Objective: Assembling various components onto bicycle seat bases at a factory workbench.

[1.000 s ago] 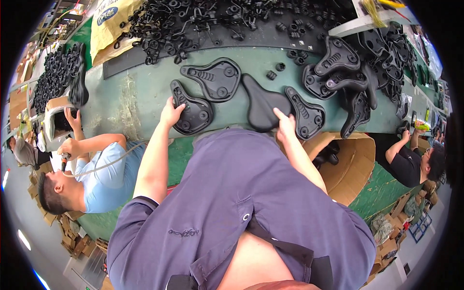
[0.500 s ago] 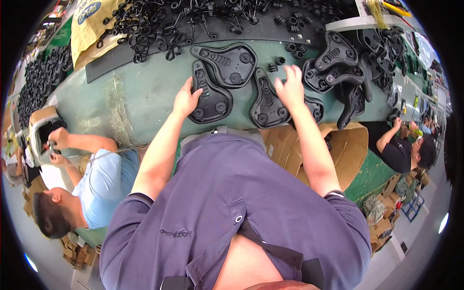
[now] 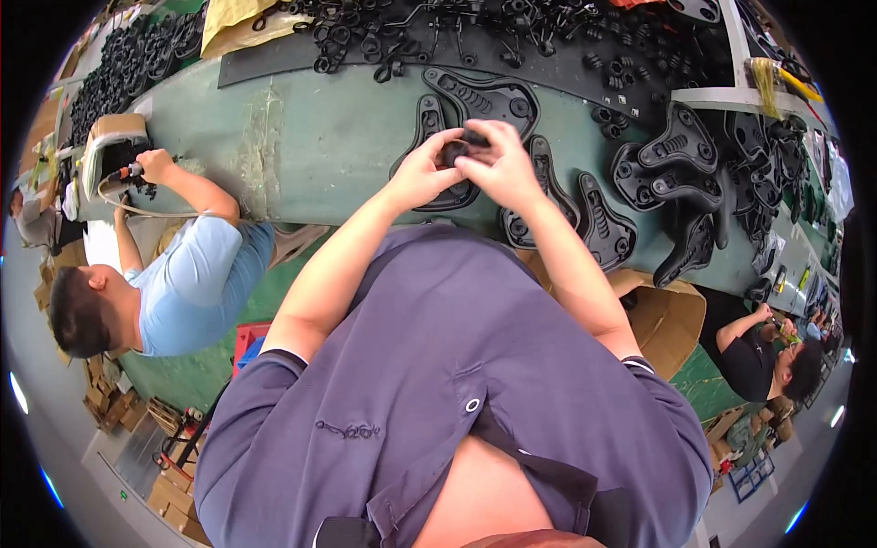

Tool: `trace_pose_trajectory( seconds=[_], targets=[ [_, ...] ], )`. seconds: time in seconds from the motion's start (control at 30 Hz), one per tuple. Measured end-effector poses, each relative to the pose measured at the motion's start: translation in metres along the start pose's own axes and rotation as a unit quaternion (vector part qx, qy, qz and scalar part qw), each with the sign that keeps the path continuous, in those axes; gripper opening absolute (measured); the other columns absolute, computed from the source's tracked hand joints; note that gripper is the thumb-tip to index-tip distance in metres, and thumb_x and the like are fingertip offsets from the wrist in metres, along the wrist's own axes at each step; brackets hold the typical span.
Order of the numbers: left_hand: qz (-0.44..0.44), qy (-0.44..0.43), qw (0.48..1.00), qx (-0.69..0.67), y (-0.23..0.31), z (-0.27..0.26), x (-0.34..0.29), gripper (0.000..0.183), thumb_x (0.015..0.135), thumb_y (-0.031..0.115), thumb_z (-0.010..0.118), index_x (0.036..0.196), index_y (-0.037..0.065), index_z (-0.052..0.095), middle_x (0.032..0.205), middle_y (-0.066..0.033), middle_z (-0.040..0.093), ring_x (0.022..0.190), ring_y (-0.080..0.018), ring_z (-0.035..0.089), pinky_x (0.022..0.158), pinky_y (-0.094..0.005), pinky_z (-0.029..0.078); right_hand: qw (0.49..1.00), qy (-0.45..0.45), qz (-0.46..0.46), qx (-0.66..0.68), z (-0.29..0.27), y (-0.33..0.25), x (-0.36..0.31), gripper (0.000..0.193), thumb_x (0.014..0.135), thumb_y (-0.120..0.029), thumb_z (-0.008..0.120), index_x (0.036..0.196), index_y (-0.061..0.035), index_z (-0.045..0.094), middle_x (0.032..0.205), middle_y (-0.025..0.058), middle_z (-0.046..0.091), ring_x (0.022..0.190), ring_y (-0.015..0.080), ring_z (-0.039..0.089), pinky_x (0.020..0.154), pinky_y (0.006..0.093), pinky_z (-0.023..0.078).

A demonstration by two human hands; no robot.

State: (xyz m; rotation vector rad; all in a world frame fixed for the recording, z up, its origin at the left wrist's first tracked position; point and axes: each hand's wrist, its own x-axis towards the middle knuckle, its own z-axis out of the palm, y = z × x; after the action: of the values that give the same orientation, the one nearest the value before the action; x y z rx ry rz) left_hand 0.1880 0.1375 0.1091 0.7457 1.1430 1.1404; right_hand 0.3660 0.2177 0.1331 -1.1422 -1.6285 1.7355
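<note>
At upper centre, 2 small black fittings (image 3: 454, 152) are pinched by curled left grip (image 3: 425, 175) and right grip (image 3: 502, 166); light pressure is advised.

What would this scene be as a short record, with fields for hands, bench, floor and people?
Left hand: raised over the bench, left hand fingers on small black parts
Right hand: right hand meets it, gripping there too; exact shapes blurred
Near hands: black saddles, undersides up
Bench: green tabletop
Bench back: heaped black fittings
Bench right: saddle pile
Below bench: cardboard box
Person at left: light-blue shirt, holding a hosed tool
Person at right: black shirt
</note>
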Motion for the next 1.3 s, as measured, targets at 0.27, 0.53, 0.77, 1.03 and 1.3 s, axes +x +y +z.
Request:
trace_pose_trajectory(
  seconds=[0.27,0.53,0.77,1.03,1.3],
  targets=[
    [0.091,0.089,0.982,0.138,-0.011,-0.032,-0.030,0.033,0.093,0.001,0.078,0.121,0.006,0.063,0.125,-0.0099,0.070,0.113,-0.0184,0.071,0.092,-0.0290,0.058,0.997,-0.045,-0.003,-0.068,0.009,0.017,-0.012,0.047,0.092,-0.003,0.077,0.135,-0.0031,0.058,0.121,0.0113,0.065,0.106,0.0217,0.071,0.092,0.0333,0.059],
    [0.104,-0.036,0.739,0.665,-0.028,-0.050,-0.057,0.038,0.084,0.028,0.081,0.112,0.009,0.063,0.105,-0.0094,0.063,0.104,-0.0311,0.065,0.088,-0.0449,0.055,0.934,-0.102,-0.105,-0.327,0.017,0.055,-0.030,0.039,0.085,-0.011,0.082,0.118,-0.0076,0.062,0.114,0.0156,0.062,0.101,0.0405,0.068,0.085,0.0472,0.058],
    [0.058,-0.016,0.648,0.759,-0.061,-0.042,-0.048,0.044,0.088,0.037,0.075,0.119,0.008,0.065,0.122,-0.0088,0.064,0.113,-0.0262,0.058,0.102,-0.0460,0.046,0.854,-0.136,-0.167,-0.474,0.025,0.078,-0.018,0.030,0.081,-0.013,0.079,0.104,-0.0074,0.059,0.102,0.0115,0.064,0.094,0.0333,0.069,0.079,0.0475,0.057],
    [0.131,0.020,0.684,0.717,-0.039,-0.068,-0.031,0.066,0.092,0.048,0.072,0.140,0.004,0.061,0.162,-0.0162,0.046,0.142,-0.0289,0.046,0.124,-0.0541,0.028,0.851,-0.193,-0.090,-0.480,0.022,0.049,0.020,0.038,0.083,-0.027,0.085,0.108,-0.0068,0.065,0.104,0.0142,0.068,0.094,0.0352,0.073,0.081,0.0475,0.059],
    [0.064,0.371,0.737,0.561,-0.013,-0.230,0.089,0.056,0.093,0.025,0.076,0.136,-0.004,0.054,0.139,-0.0276,0.057,0.127,-0.0466,0.059,0.108,-0.0513,0.049,0.943,0.076,-0.012,-0.322,-0.021,0.016,0.185,0.032,0.090,-0.023,0.076,0.110,0.0012,0.075,0.104,0.0195,0.076,0.092,0.0325,0.076,0.086,0.0412,0.060]
  ],
)
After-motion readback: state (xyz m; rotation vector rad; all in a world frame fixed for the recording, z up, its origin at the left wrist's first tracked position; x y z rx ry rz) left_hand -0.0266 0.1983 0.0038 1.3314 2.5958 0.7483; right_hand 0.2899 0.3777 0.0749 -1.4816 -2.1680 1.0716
